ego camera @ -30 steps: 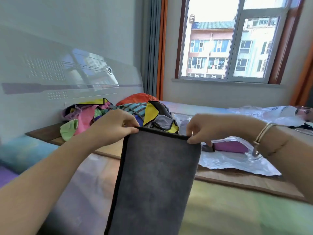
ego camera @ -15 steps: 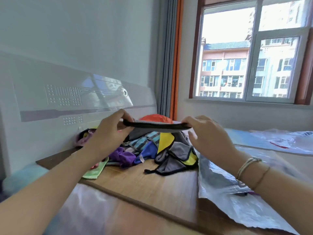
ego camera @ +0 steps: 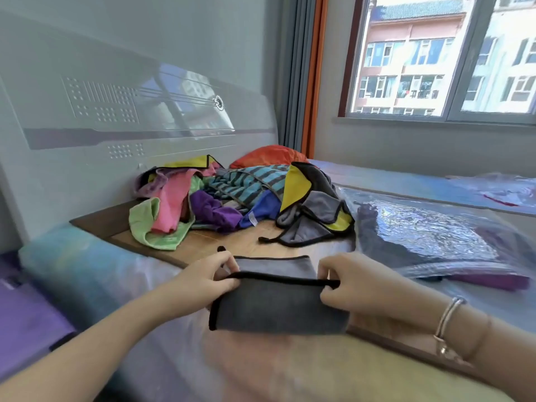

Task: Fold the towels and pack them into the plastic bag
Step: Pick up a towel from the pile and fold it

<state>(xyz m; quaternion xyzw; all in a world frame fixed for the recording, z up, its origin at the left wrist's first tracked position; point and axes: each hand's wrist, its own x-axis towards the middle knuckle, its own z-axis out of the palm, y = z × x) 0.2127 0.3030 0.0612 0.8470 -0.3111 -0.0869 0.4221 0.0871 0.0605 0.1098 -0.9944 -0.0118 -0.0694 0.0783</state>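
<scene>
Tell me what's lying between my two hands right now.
In the head view, the folded gray towel spans the gap; your left hand and right hand each pinch an end of its black-trimmed top edge.

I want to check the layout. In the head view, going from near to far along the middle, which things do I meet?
Grey towel held by both hands → bare wooden board → pile of unfolded towels → orange cushion.

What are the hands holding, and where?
Both hold the grey towel: left hand and right hand pinch opposite ends of its black-trimmed top edge.
</scene>
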